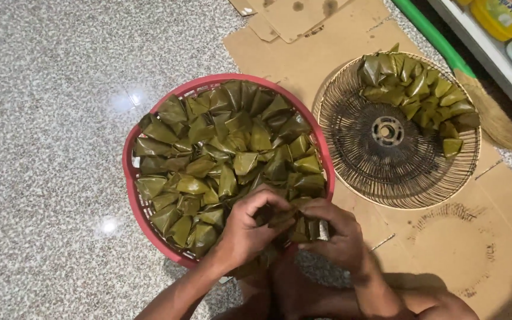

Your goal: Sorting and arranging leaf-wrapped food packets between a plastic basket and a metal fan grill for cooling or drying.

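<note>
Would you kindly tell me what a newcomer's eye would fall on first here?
The round red basket at centre, heaped with green leaf-wrapped parcels. Both hands, left hand and right hand, grip parcels at its near edge. To the right, a wire fan guard holds fewer parcels.

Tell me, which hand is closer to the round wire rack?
Right. The right hand is at the red basket's near edge, just below the wire rack's left rim. The left hand is farther left, over the basket.
</note>
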